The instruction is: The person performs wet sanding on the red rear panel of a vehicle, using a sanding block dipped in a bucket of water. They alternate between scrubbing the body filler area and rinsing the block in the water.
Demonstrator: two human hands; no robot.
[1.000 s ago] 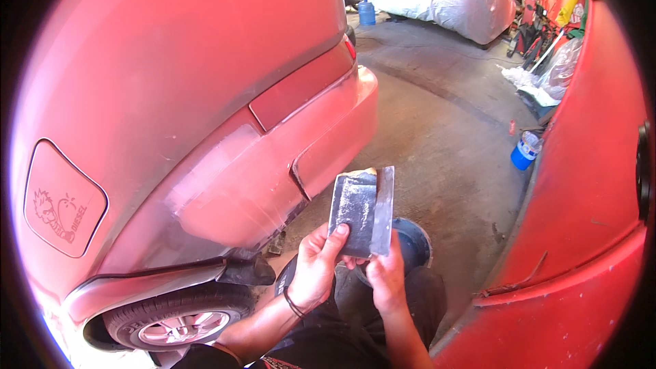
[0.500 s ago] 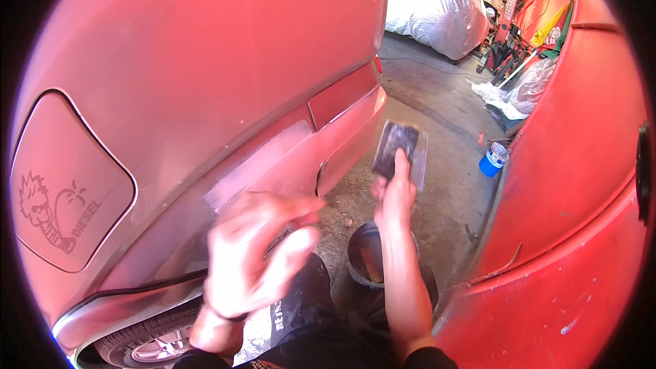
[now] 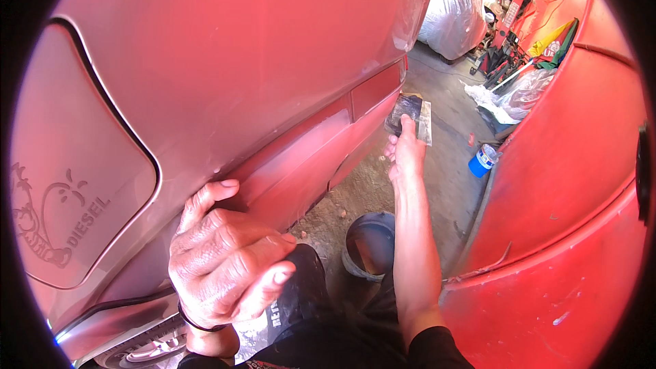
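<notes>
In front of the greyish-red vehicle panel (image 3: 287, 48), my left hand (image 3: 225, 260) has its index finger stretched out and the other fingers loosely curled, with nothing in them. The index fingertip is at the panel's lower crease; whether it touches I cannot tell. My right hand (image 3: 407, 147) reaches forward, gripping a dark flat rectangular pad (image 3: 408, 106), thumb on its face. A pale, partly see-through sheet (image 3: 426, 123) sticks out beside the pad. Both lie close to the far end of the vehicle's lower strip, where a paler patch (image 3: 311, 137) shows.
A dark bucket (image 3: 369, 246) of murky liquid stands by my legs. A fuel flap (image 3: 89, 164) and a wheel (image 3: 147, 348) are at left. On the right runs a red body panel (image 3: 560, 184). A blue pot (image 3: 483, 160) and a sheeted vehicle (image 3: 452, 14) stand farther off.
My right hand has moved forward with the pad, nearer the panel's far end. My left hand has shifted left and extended its index finger toward the panel. The view has shifted.
</notes>
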